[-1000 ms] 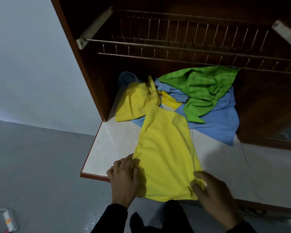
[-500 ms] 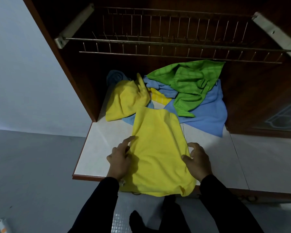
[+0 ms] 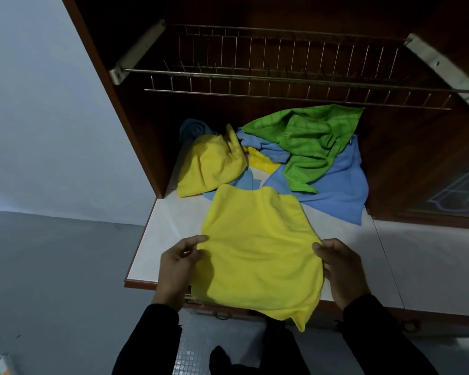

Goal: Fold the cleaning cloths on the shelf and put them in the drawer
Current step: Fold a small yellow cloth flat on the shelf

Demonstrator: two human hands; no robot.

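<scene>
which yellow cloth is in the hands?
The flat yellow cloth at the shelf's front edge, held at its sides by both hands; the crumpled yellow cloth lies untouched behind.

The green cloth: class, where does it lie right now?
In the head view, the green cloth lies crumpled at the shelf's back right, atop the blue cloth, below the wire rack.

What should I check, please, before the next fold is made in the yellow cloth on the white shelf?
1. Both hands on the cloth: ok. The left hand and right hand hold opposite side edges of the flat yellow microfibre cloth.
2. Cloth lies smooth: ok, no large wrinkles show.
3. Cloth fully on the white tiled shelf: not ok, its near edge hangs over the front.
4. Far edge free of the crumpled pile: not ok, it overlaps the blue cloth there.
5. Drawer open and ready: cannot tell; only ring pulls show below the shelf.
</scene>
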